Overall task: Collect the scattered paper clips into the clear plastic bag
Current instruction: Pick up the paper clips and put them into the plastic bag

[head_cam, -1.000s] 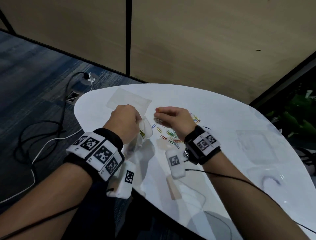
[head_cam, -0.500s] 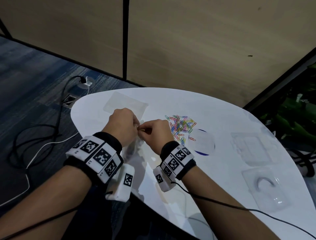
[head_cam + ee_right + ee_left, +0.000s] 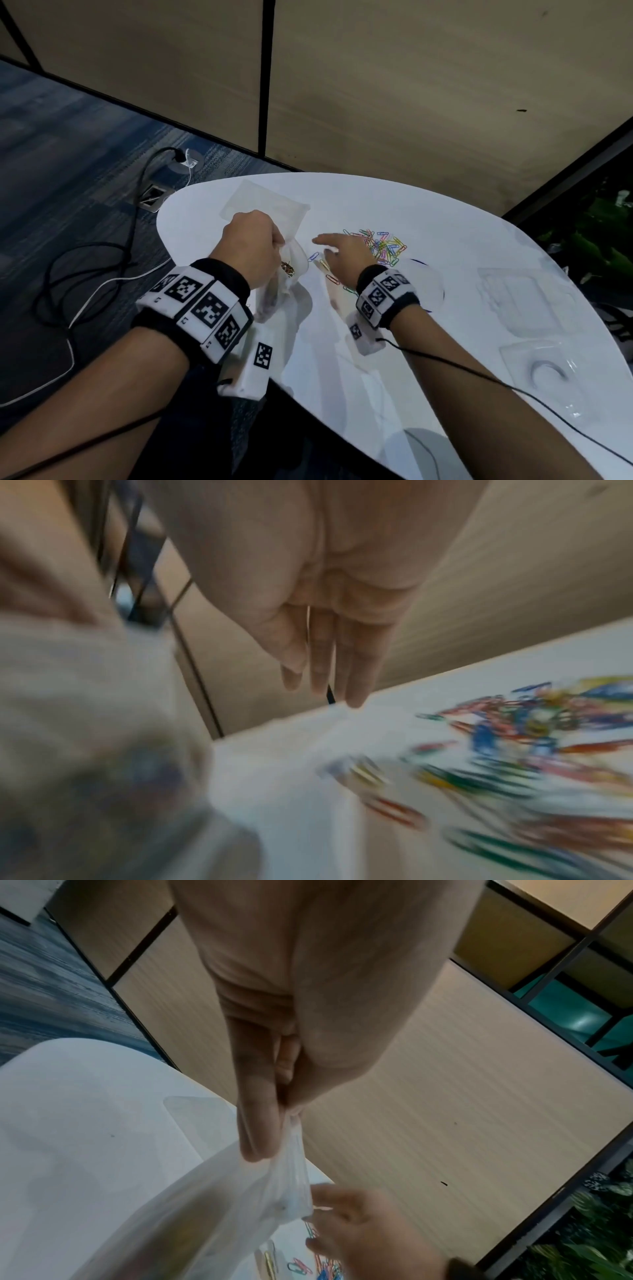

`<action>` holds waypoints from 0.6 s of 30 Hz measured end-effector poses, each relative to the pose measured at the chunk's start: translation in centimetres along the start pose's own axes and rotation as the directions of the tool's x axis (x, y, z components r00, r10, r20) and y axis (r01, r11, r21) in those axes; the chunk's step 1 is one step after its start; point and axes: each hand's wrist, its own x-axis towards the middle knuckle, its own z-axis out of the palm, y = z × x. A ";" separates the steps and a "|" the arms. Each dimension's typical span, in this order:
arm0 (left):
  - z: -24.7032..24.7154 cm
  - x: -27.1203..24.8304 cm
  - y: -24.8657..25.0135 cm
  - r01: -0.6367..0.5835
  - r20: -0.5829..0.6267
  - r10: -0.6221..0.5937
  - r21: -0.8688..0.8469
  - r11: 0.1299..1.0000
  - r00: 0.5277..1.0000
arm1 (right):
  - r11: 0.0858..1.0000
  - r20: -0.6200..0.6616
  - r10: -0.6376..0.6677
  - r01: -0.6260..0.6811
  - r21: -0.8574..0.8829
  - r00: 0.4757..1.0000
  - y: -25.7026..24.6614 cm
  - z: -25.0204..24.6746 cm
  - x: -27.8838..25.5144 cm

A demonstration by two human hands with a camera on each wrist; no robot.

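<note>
A: Nearest us, our left hand (image 3: 251, 245) pinches the rim of the clear plastic bag (image 3: 291, 274), which hangs from those fingers (image 3: 257, 1123) at the near left edge of the white rounded tabletop (image 3: 445, 342), with some clips showing inside it.

B: And our right hand (image 3: 342, 253) is just beside the bag's mouth, fingers (image 3: 322, 658) straight and slightly apart, holding nothing that we can see.

A: So which way do we go for more?

B: Up and to the right. A few loose coloured paper clips (image 3: 327, 274) lie under and around our right hand; the heap of coloured paper clips (image 3: 385, 248) lies just past its knuckles, farther from the bag. Our right hand is by far the nearer one; the left is tied up holding the bag.

A: Do the clips share a long axis?

B: No, they point every way.

A: What can't we make out?

B: The right wrist view is smeared with blur, so single clips run into streaks. How wide the bag's mouth gapes is hard to judge, and our hand covers some loose clips. Farther back lies a flat clear plastic sheet (image 3: 267, 205).
</note>
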 end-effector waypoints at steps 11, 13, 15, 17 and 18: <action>0.2 -0.1 0.4 0.012 0.015 -0.012 0.024 1.000 1.000 | 0.741 0.147 -0.135 0.198 -0.642 0.980 10.0 4.9 -2.0; 0.3 -0.2 0.5 0.014 0.014 -0.015 0.033 0.999 1.000 | 0.808 0.067 -0.138 0.151 -0.570 0.988 10.6 4.7 -2.8; 0.3 -0.3 0.6 0.013 0.015 -0.014 0.041 0.999 1.000 | 0.806 0.021 -0.161 0.144 -0.574 0.987 10.1 4.0 -3.0; 0.3 -0.3 0.7 0.013 0.018 -0.014 0.042 0.999 1.000 | 0.804 0.023 -0.163 0.147 -0.577 0.986 9.8 3.0 -2.5; 0.4 -0.4 0.9 0.011 0.020 -0.012 0.045 0.999 1.000 | 0.828 0.008 -0.133 0.116 -0.548 0.991 9.6 2.5 -2.2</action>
